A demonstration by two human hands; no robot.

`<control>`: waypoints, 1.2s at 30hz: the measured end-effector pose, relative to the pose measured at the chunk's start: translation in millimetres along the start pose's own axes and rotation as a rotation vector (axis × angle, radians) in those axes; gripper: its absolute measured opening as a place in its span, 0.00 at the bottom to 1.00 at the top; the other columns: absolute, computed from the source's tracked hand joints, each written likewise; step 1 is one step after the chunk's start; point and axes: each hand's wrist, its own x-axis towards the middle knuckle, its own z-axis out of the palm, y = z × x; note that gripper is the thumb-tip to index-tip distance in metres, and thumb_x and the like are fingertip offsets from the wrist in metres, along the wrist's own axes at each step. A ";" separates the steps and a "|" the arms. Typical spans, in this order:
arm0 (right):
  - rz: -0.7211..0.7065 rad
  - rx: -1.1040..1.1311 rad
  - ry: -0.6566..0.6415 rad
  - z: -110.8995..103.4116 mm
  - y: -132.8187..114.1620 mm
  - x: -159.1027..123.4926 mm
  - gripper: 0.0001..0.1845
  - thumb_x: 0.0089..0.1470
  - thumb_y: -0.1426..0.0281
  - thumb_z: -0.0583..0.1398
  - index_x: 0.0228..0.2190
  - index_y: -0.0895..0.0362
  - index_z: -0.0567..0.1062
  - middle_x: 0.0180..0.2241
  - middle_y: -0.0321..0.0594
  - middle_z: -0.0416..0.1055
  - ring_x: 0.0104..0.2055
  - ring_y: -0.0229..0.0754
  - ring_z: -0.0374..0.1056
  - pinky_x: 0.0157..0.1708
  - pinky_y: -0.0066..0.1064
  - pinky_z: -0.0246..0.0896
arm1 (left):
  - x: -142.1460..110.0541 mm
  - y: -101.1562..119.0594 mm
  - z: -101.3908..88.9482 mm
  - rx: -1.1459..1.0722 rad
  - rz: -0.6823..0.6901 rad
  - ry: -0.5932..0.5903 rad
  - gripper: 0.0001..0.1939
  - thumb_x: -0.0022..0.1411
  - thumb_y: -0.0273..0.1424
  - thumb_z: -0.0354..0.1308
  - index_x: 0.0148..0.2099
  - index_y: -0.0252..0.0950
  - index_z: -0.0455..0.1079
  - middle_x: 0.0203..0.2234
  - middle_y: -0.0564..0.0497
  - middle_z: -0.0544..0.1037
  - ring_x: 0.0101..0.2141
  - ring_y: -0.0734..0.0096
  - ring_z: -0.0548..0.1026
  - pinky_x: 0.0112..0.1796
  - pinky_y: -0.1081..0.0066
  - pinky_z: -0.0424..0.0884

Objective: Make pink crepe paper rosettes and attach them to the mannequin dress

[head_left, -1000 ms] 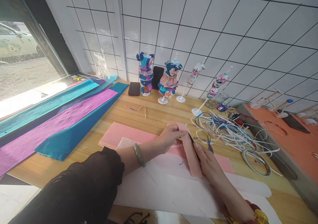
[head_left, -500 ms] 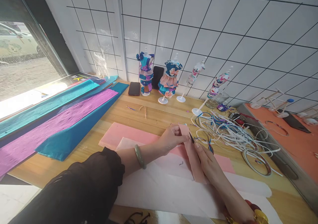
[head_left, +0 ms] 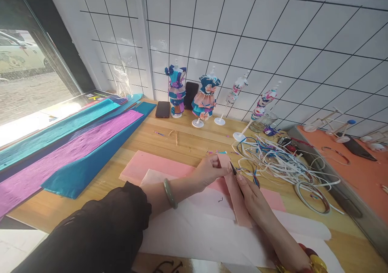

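My left hand (head_left: 209, 170) pinches a folded strip of pink crepe paper (head_left: 235, 196) near its upper end, thumb on top. The strip hangs down toward me over the white paper. My right hand (head_left: 250, 190) is closed on dark-bladed scissors (head_left: 233, 169), whose narrow tip lies at the strip's right edge by my left thumb. Their handles are hidden in my palm. Under both hands lie a pink paper sheet (head_left: 160, 166) and a wide white sheet (head_left: 194, 232), with a tiny dark scrap on the white.
Several small dress-form stands, one a ruffled paper dress (head_left: 204, 99), line the tiled wall beside a phone (head_left: 163, 109). Rolled teal and purple paper (head_left: 100, 143) lies left. A tangle of white strips (head_left: 273, 160) and a tape roll (head_left: 312, 198) lie right, before an orange-lined tray (head_left: 360, 176).
The view has shifted slightly. Both hands keep nearly the same place and grip on the pink strip and scissors; the strip's lower end hangs slightly lower.
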 end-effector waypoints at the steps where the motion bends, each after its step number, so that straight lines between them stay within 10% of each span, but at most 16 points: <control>1: -0.005 0.002 -0.005 -0.2 0.1 0.2 0.23 0.53 0.52 0.49 0.34 0.56 0.74 0.40 0.46 0.74 0.50 0.48 0.64 0.50 0.39 0.58 | -0.3 -0.1 -0.2 0.008 0.005 -0.001 0.15 0.43 0.31 0.66 0.34 0.29 0.70 0.31 0.45 0.76 0.34 0.69 0.73 0.40 0.67 0.66; 27: -0.016 -0.043 -0.047 -3.0 2.0 4.2 0.21 0.53 0.52 0.49 0.28 0.54 0.73 0.32 0.41 0.74 0.39 0.47 0.68 0.45 0.39 0.61 | -1.3 4.4 -6.4 -0.058 -0.114 0.008 0.16 0.51 0.42 0.59 0.33 0.32 0.69 0.29 0.49 0.73 0.32 0.72 0.71 0.34 0.71 0.64; 36: 0.004 -0.008 -0.098 -3.0 3.9 0.5 0.22 0.54 0.52 0.48 0.34 0.55 0.72 0.39 0.44 0.73 0.48 0.47 0.64 0.45 0.36 0.61 | 1.2 5.9 -4.2 -0.120 -0.088 0.077 0.18 0.40 0.28 0.66 0.37 0.32 0.68 0.30 0.49 0.74 0.32 0.71 0.72 0.36 0.68 0.66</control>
